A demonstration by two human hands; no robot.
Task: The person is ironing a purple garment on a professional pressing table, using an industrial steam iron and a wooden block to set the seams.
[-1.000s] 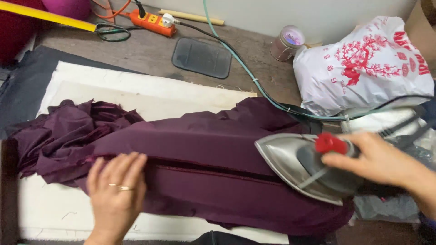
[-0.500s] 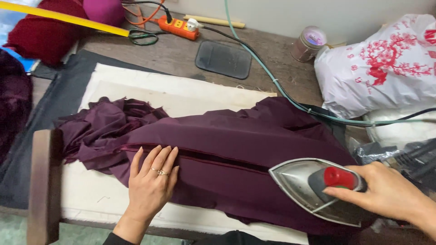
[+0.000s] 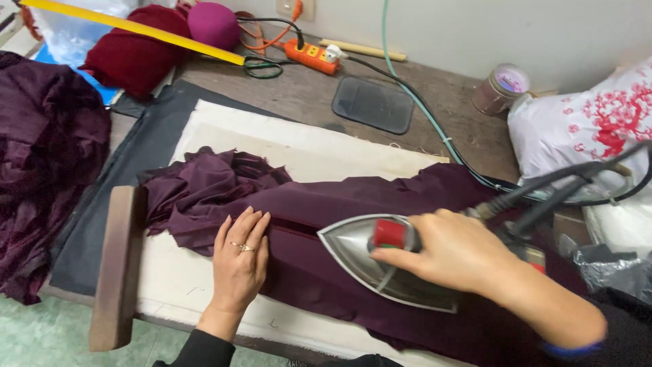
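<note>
Purple fabric (image 3: pixel 353 204) lies along the cream pressing pad (image 3: pixel 299 146), flat left hand (image 3: pixel 239 261) pinning its seam, while the iron (image 3: pixel 380 261) — right hand (image 3: pixel 451 251) wrapped round its handle — has slid leftward toward that hand, so the pressed stretch is lengthening.

Even, soft indoor light, fairly bright, with faint shadows. The iron's (image 3: pixel 380 261) metal shell shows mild glare. The right hand (image 3: pixel 451 253) and forearm are motion-blurred; far corners bend slightly.
</note>
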